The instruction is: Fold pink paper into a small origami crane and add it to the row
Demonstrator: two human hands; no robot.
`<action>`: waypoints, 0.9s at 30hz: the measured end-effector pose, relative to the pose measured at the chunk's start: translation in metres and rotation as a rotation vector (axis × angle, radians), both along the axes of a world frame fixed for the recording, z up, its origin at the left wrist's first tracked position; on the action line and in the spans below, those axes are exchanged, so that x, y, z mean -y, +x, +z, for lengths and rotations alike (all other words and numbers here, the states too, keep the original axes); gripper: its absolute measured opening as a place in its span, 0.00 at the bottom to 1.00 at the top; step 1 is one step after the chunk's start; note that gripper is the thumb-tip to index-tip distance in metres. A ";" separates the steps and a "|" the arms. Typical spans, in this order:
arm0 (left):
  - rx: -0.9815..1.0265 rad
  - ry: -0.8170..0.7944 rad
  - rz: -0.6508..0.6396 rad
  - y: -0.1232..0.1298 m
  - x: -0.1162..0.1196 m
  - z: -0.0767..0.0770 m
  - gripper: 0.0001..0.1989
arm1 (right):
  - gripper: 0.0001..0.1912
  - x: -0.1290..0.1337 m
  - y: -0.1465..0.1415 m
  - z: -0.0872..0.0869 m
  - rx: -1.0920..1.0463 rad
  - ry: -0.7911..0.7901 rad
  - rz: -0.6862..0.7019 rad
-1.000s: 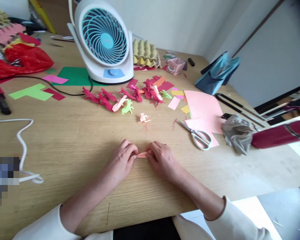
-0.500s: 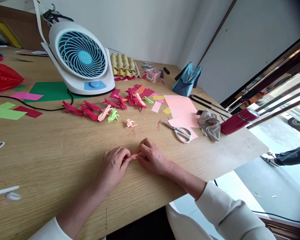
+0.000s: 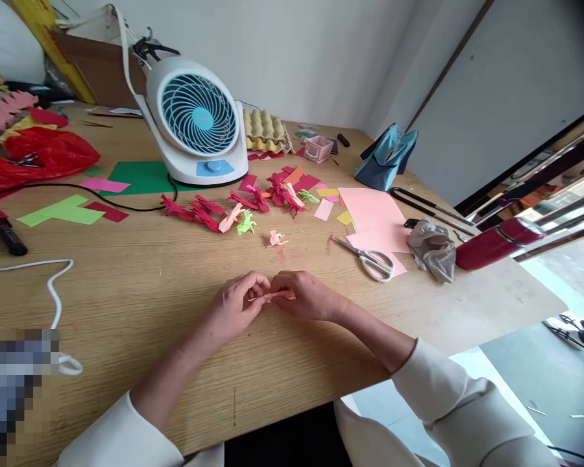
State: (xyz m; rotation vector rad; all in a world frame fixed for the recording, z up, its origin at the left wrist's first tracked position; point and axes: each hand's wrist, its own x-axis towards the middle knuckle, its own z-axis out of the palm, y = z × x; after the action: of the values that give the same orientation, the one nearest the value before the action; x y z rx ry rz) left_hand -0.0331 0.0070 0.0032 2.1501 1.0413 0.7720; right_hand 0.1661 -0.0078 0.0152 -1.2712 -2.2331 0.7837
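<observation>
Between my two hands, just above the wooden table, is a small strip of folded pink paper. My left hand pinches its left end between thumb and fingers. My right hand is closed round the right part, its fingers partly hiding the paper. Just beyond my hands sits a small pale pink folded paper figure. Behind it lies a row of red folded paper figures, with a green one at its front. White-handled scissors rest to the right, partly over pink paper sheets.
A white fan stands at the back, beside egg cartons. On the right are a grey cloth, a red bottle and a blue bag. A white cable and a dark marker lie left.
The view has swung left, so things appear further right. My fingers have shifted on the pink paper, and more of the strip shows now.
</observation>
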 end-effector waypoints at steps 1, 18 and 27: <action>0.016 -0.032 0.033 -0.001 -0.001 0.000 0.05 | 0.02 0.000 -0.003 -0.002 -0.045 -0.006 -0.020; 0.053 -0.140 0.121 0.010 0.002 0.002 0.14 | 0.06 0.009 -0.009 -0.016 -0.240 -0.085 -0.136; 0.107 -0.199 0.085 0.001 -0.002 0.004 0.14 | 0.14 0.009 -0.010 -0.015 -0.290 -0.147 -0.165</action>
State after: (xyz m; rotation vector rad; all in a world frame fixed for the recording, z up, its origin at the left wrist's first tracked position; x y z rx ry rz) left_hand -0.0322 0.0088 0.0073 1.8874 1.1110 0.7794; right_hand 0.1565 -0.0171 -0.0002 -1.2968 -1.8455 1.0126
